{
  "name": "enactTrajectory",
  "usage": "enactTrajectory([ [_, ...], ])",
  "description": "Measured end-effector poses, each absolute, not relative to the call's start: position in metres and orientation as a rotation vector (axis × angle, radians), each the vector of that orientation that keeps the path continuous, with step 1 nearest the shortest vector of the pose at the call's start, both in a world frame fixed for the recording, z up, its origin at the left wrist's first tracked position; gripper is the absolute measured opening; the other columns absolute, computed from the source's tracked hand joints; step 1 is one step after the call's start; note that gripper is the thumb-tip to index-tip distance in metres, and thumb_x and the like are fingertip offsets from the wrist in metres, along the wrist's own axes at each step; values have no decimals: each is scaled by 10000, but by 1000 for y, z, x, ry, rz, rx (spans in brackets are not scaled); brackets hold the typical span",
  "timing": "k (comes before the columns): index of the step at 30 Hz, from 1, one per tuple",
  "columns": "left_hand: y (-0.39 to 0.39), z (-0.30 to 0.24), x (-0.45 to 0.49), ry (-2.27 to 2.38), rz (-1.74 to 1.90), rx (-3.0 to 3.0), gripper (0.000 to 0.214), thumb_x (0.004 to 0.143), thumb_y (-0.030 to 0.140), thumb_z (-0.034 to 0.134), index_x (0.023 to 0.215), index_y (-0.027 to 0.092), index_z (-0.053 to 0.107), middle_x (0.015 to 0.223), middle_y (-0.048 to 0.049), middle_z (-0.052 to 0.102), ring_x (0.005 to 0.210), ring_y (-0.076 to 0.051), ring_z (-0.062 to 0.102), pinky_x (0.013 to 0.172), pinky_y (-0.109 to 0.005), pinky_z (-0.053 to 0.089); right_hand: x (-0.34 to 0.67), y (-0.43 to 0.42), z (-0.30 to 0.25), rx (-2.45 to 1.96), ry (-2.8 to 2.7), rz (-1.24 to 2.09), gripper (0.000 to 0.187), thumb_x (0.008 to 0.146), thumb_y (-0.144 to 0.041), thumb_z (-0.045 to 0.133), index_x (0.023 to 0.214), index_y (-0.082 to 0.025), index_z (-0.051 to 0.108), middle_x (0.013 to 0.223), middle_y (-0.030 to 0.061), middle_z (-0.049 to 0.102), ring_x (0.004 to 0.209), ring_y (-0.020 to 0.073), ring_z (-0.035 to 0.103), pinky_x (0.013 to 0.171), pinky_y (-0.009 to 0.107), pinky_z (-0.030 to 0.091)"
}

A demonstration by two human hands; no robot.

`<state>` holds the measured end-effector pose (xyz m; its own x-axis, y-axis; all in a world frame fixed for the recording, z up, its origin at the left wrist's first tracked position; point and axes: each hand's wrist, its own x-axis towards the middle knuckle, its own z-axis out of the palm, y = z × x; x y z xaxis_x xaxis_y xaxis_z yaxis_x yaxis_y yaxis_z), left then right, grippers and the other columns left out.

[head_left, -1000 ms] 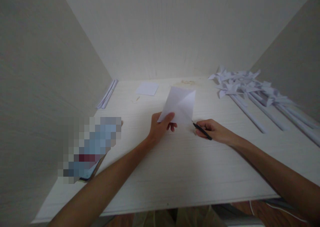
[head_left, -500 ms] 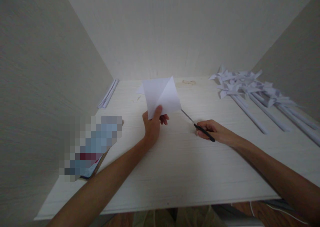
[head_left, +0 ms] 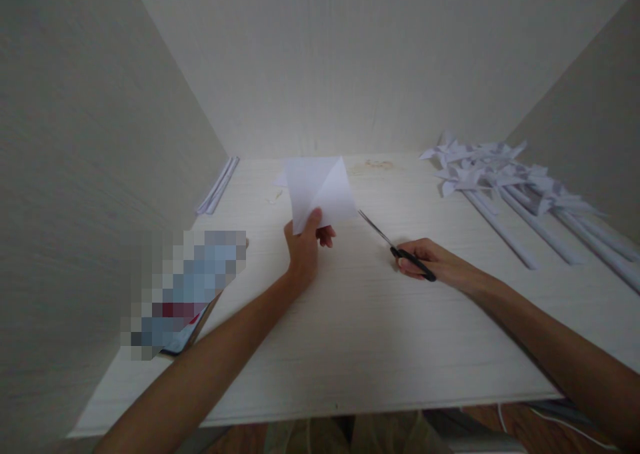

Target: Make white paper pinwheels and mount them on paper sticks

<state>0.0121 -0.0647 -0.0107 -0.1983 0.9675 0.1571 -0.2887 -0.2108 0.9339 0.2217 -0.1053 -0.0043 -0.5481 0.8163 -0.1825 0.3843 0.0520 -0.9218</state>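
My left hand [head_left: 306, 244] pinches the lower edge of a white square sheet of paper [head_left: 323, 191] between thumb and fingers, holding it above the table. A diagonal crease runs across the sheet up to its top right corner. In my right hand [head_left: 425, 261] is a pair of scissors [head_left: 377, 231] with black handles, gripped by the loops. Its slim blades point up and left, and their tips lie close to the sheet's lower right corner. Behind the sheet, another piece of white paper [head_left: 281, 179] shows only in part.
Several white paper pinwheels [head_left: 465, 174] on rolled paper sticks [head_left: 505, 231] lie heaped at the right. Rolled paper sticks [head_left: 219, 186] rest by the left wall. A phone [head_left: 195, 294], partly blurred out, lies left of my forearm. Walls close off the table [head_left: 360, 347] on three sides.
The scissors have drawn slightly right from the paper, and their blades have parted a little. The paper in my left hand has shifted slightly left.
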Motion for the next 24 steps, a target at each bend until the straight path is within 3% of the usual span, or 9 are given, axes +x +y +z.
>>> enactTrajectory([
  [24,-67,-12,12,989,1541,1075,295,699,347,547,483,152,500,387,19,521,289,-56,412,299,-178,302,219,-107,1,-1198,-1968,1538,439,699,-554,491,539,-183,319,486,-76,257,424,38,212,386,207,140],
])
